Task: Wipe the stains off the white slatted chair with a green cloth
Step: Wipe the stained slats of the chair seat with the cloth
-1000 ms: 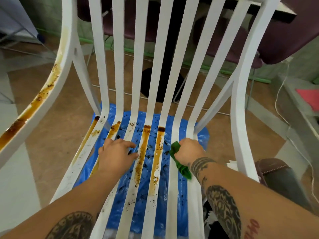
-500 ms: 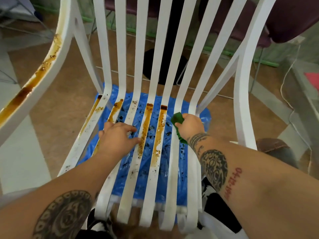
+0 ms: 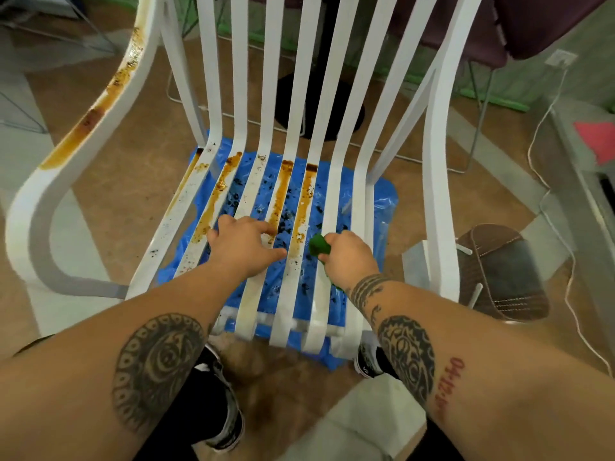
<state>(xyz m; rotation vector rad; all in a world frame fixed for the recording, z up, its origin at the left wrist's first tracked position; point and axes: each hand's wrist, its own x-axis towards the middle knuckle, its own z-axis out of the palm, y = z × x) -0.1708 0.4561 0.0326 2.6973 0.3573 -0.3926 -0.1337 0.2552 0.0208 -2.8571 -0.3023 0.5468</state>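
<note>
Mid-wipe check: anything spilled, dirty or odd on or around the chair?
Yes. Brown stains streak several seat slats and the left armrest. Dark specks dot the blue sheet under the seat. The right hand grips the cloth at a slat; the left hand rests on stained slats.

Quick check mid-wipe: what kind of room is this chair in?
Probably an indoor dining or café-style room, not certain: a black pedestal table base stands behind the white slatted chair, purple chairs stand near it, and a wall socket shows at right.
</note>
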